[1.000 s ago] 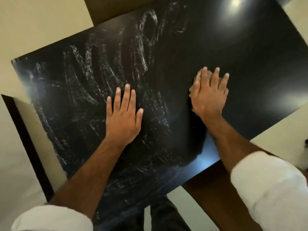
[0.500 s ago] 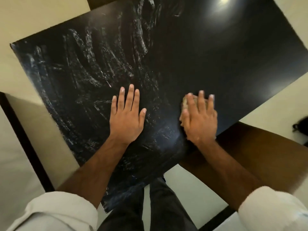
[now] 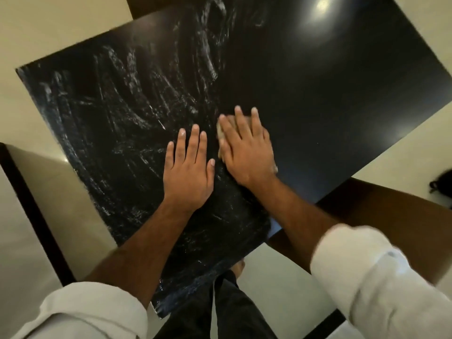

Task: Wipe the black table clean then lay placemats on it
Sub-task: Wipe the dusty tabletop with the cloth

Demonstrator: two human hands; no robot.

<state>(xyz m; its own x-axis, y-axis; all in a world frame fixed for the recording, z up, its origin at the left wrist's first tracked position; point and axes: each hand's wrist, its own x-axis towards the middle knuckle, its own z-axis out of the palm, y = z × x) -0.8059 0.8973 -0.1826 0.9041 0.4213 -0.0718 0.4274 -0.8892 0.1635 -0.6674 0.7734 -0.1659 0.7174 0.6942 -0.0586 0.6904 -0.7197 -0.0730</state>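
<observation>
The black table [image 3: 330, 99] fills the middle of the view. Its left half is covered in whitish wet smears, while its right half looks dark and glossy. My left hand [image 3: 187, 167] lies flat on the smeared part, fingers apart, holding nothing. Just to its right, my right hand [image 3: 247, 152] presses flat on a small beige cloth [image 3: 220, 133]. Only an edge of the cloth shows by the fingers, the rest is hidden under the palm. No placemats are in view.
A brown chair seat [image 3: 391, 223] sits at the table's near right corner. Pale floor [image 3: 44, 28] surrounds the table. A dark frame edge [image 3: 31, 211] runs along the left. A small black object [image 3: 442, 182] lies on the floor at far right. My dark trousers [image 3: 220, 311] show below.
My right hand with the cloth swept from the right half toward the near edge, then left and up, ending beside my left hand. My left hand stayed flat.
</observation>
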